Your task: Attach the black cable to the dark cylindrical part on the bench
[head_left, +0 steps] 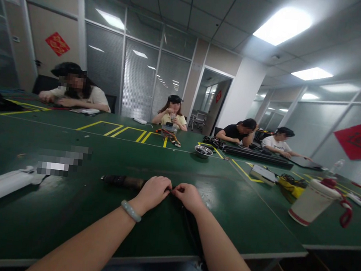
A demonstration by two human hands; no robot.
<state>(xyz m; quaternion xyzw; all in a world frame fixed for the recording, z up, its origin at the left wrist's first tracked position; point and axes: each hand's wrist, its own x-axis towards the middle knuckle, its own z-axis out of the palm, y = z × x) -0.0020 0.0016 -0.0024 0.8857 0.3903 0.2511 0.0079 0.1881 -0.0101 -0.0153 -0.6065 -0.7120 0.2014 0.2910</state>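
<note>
A dark electric screwdriver [125, 182] lies on the green table, its bit end pointing left. My left hand [156, 190] is closed over its rear end, with a bracelet on the wrist. Close beside it, my right hand [188, 196] pinches the black cord [190, 223] where it meets the tool. From there the cord runs toward me and past the table's front edge. My fingers hide the exact joint between tool and cord. The fingertips of both hands nearly touch.
A metal bowl [203, 151] of small parts stands ahead. Right are a tumbler [312, 203], a silver box [263, 174] and yellow cables [292, 187]. A long white object [1, 189] lies left. Wires [170, 136] and black bars [256, 156] lie farther off. Several people sit opposite.
</note>
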